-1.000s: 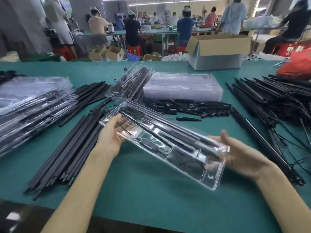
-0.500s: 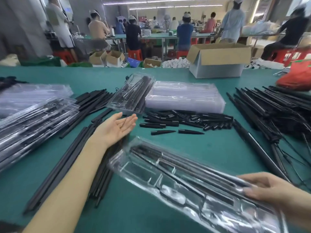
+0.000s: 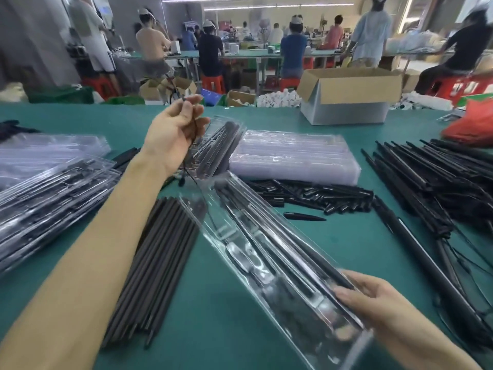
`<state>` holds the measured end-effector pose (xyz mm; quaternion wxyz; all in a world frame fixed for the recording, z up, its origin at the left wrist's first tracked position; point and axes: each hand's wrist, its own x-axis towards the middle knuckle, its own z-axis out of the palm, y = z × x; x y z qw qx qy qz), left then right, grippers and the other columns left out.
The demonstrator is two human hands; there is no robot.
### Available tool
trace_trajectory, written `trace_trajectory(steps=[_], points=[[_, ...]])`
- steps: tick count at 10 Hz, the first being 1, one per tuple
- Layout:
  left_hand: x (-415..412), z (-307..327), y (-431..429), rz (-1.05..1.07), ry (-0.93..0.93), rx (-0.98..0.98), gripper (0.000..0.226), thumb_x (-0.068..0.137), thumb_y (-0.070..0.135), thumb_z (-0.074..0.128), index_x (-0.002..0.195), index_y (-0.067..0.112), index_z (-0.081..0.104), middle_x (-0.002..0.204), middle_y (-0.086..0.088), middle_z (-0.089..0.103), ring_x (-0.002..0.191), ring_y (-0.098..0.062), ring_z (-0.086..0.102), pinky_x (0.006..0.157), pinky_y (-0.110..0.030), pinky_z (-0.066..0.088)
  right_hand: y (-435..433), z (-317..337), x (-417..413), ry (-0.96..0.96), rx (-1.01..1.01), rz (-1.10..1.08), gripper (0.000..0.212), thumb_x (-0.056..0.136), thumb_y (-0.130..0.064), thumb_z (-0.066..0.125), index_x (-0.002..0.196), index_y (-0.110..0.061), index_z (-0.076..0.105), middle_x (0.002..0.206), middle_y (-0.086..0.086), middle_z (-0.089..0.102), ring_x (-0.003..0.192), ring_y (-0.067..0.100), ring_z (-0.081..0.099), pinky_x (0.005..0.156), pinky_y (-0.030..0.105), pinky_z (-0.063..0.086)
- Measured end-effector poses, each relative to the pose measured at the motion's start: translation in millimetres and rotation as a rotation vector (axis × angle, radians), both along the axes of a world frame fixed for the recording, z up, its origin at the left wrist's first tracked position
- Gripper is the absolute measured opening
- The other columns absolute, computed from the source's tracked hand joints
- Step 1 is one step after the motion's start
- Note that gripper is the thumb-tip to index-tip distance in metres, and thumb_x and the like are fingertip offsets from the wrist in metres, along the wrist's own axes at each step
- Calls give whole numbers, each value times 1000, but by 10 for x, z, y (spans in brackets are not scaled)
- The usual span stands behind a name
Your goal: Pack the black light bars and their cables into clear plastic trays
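Green worktables (image 3: 266, 121) under ceiling strip lights (image 3: 266, 6)

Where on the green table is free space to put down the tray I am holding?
Bare green table lies between the held tray and the long light bars on the right. The near edge is also free. The left side and far middle are crowded.

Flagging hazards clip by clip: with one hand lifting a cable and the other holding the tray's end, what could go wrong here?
1. The clear tray is held only at its near end by the right hand; it may flex or tip and spill its bars.
2. The thin cable pinched in the left hand dangles over the tray's far end and could snag on it.
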<state>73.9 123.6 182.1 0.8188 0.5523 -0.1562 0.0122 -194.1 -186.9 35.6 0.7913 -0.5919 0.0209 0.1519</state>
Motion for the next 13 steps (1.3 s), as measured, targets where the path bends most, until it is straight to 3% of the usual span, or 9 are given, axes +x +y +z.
trace_trajectory(steps=[3,5,6,7,8,9,10,11,13], points=[[363,227,-179,354,-211,443,22,103,2,49,111,-1,69,102,-13,71,91,-15,67,97,-30,54,876,415,1307,-133,129,-170,26,97,-9,61,120,1,67,119,21,70,94,25,70,71,31,60],[808,90,-121,338,-7,425,10,103,17,54,99,15,63,112,-2,59,107,-12,59,102,-31,53,1329,663,2359,-103,242,-347,28,98,-3,58,124,8,60,114,21,70,92,26,67,71,41,63],[981,-84,-55,325,58,398,23,102,12,55,123,5,60,118,-7,57,112,-16,59,104,-34,51,1573,710,2910,-53,344,-370,20,101,-2,54,119,7,58,118,22,68,100,33,70,81,44,62],[1123,-315,4,452,49,602,28,100,13,56,126,7,65,121,-2,63,110,-12,58,100,-26,47,1794,643,3400,-22,338,-402,15,103,-4,50,117,2,50,119,20,64,109,38,68,86,43,60],[1224,-596,21,420,-24,891,37,97,14,59,134,9,62,132,-3,64,112,-10,58,97,-22,41,1929,416,3710,6,231,-358,33,107,-13,45,136,2,39,125,17,61,111,33,66,99,45,53],[1258,-936,0,350,-188,1242,42,99,16,56,140,6,57,148,-9,52,132,-18,51,112,-26,34,1965,217,3827,-109,-299,-307,53,106,-35,44,145,1,40,141,18,55,122,28,58,101,42,51],[1268,-1166,-16,343,-279,1426,45,106,21,41,149,7,45,161,-11,34,151,-24,26,123,-43,19,1891,299,3784,-277,-665,-238,53,104,-42,43,117,8,58,120,21,63,110,30,58,79,28,45],[1238,-1218,-27,336,-262,1454,49,108,24,38,152,4,39,163,-11,28,153,-27,19,125,-45,12,1767,469,3606,-388,-940,-142,39,105,-33,45,112,4,58,128,25,48,128,34,39,103,37,34],[944,-1002,-117,412,-301,1152,37,100,13,52,135,6,61,141,-11,59,133,-24,52,115,-33,34,1289,772,2832,-604,-834,-333,27,99,-16,57,123,-7,65,115,4,68,105,15,62,95,28,48]])
